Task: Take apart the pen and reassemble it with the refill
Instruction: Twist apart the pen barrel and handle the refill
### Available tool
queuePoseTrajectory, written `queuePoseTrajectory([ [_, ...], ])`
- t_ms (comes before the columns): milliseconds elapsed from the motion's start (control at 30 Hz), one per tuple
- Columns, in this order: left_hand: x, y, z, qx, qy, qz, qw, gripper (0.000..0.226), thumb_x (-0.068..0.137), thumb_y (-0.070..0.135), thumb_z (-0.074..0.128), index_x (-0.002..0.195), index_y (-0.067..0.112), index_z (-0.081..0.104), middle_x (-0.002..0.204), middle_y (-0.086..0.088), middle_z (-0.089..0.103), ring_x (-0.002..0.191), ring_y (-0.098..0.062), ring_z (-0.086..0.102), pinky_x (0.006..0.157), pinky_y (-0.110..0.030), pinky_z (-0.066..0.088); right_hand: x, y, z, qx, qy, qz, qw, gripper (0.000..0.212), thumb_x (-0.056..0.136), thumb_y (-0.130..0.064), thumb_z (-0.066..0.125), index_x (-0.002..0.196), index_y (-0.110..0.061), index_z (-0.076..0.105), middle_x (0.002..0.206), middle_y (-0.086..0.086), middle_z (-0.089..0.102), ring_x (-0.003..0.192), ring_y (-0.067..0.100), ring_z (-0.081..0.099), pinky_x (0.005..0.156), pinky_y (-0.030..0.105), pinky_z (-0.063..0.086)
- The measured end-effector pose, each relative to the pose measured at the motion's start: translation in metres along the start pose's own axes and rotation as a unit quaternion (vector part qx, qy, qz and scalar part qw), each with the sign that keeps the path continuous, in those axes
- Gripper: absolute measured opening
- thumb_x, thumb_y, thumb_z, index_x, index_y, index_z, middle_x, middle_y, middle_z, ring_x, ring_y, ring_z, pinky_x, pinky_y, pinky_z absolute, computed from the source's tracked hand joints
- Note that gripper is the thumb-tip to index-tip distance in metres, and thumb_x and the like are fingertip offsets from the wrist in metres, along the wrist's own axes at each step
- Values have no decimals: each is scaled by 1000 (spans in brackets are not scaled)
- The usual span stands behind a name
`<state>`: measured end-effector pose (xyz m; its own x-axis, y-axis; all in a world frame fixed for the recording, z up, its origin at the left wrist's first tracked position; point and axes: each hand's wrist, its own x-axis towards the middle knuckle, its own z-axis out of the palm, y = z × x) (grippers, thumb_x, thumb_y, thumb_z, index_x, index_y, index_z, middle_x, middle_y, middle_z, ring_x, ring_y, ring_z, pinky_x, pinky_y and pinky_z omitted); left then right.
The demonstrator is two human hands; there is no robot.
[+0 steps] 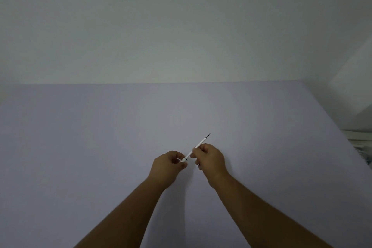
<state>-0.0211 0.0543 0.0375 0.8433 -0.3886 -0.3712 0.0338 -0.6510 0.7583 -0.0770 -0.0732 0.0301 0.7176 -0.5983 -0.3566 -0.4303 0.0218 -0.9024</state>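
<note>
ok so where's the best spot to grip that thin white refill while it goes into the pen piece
Probably mid-shaft, pinched from the side, as the right hand does now. The refill is a thin straight rod slanting up and away, dark tip free; a hold close to the white piece in the left hand should limit bending and leave the tip clear.

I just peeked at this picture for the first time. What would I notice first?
Two bare hands meet low in the middle, over a big pale lilac table. The right hand pinches a thin white refill that slants up and to the right, ending in a dark tip. The left hand holds a small white pen piece at the refill's lower end.
</note>
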Motion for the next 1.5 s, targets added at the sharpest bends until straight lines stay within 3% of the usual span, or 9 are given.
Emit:
queuePoseTrajectory([
  [200, -1, 6, 2, -11, -2, 25, 1000, 7, 85, 26, 66, 92, 25, 65, 78, 13, 59, 72, -5, 55, 58, -13, 39, -4, 2, -6, -5, -62, 0, 998, 9, 80, -27, 66, 77, -19, 71, 66, -7, 61, 60, 7, 50, 61, 24, 41],
  [333, -2, 7, 3, -4, 1, 30, 1000, 7, 83, 28, 68, 90, 25, 68, 80, 9, 61, 68, -5, 54, 55, -15, 38, 2, -4, -16, 84, 9, 10, 996, 15, 82, -26, 64, 68, -21, 65, 66, -5, 59, 59, 10, 46, 61, 27, 39],
  [500, -3, 16, 7, -7, 10, 56, 998, 10, 84, 28, 67, 94, 28, 66, 76, 14, 58, 66, -3, 54, 56, -13, 39, 3, -4, -22, 2, -71, -5, 997, 9, 78, -27, 66, 70, -23, 68, 69, -5, 64, 56, 8, 50, 57, 26, 42],
  [633, -2, 19, 10, -38, 0, 47, 998, 10, 84, 26, 66, 92, 31, 67, 75, 10, 61, 61, -8, 55, 55, -18, 45, 16, -3, -36, 70, -14, 26, 997, 10, 81, -27, 66, 71, -24, 68, 74, -3, 65, 58, 8, 54, 57, 25, 44],
  [733, -1, 17, 12, -58, -14, 31, 998, 8, 84, 26, 67, 87, 33, 66, 76, 6, 63, 65, -13, 58, 64, -28, 53, 32, 5, -56, -60, 57, 17, 996, 13, 85, -20, 59, 78, -13, 67, 79, 3, 63, 65, 15, 55, 69, 32, 47],
  [833, 0, 12, 15, -63, -22, 19, 998, 8, 83, 26, 66, 85, 34, 66, 75, 5, 63, 67, -15, 59, 69, -32, 55, 38, 16, -62, -287, 16, 0, 958, 20, 87, -19, 53, 84, -7, 68, 85, 9, 66, 84, 24, 59, 75, 31, 46],
  [933, 1, 8, 18, -62, -29, 12, 998, 7, 83, 26, 66, 84, 33, 66, 75, 3, 64, 66, -15, 58, 71, -34, 56, 39, 24, -53, -390, -17, -7, 921, 23, 88, -18, 46, 70, -13, 59, 85, 12, 64, 83, 24, 57, 78, 35, 49],
  [1100, 3, 5, 17, -56, -35, 5, 998, 8, 83, 25, 66, 82, 33, 65, 76, 0, 65, 67, -16, 58, 71, -36, 57, 43, 33, -43, -437, -1, 1, 900, 32, 93, -21, 39, 94, -4, 66, 101, 15, 70, 94, 31, 66, 77, 35, 53],
  [1500, 5, 4, 18, -36, -38, 7, 999, 6, 84, 26, 66, 84, 32, 65, 78, -1, 67, 65, -14, 57, 66, -30, 54, 48, 41, -34, -429, 18, 25, 903, 35, 89, -36, 51, 98, -5, 65, 107, 13, 69, 99, 29, 65, 75, 30, 49],
])
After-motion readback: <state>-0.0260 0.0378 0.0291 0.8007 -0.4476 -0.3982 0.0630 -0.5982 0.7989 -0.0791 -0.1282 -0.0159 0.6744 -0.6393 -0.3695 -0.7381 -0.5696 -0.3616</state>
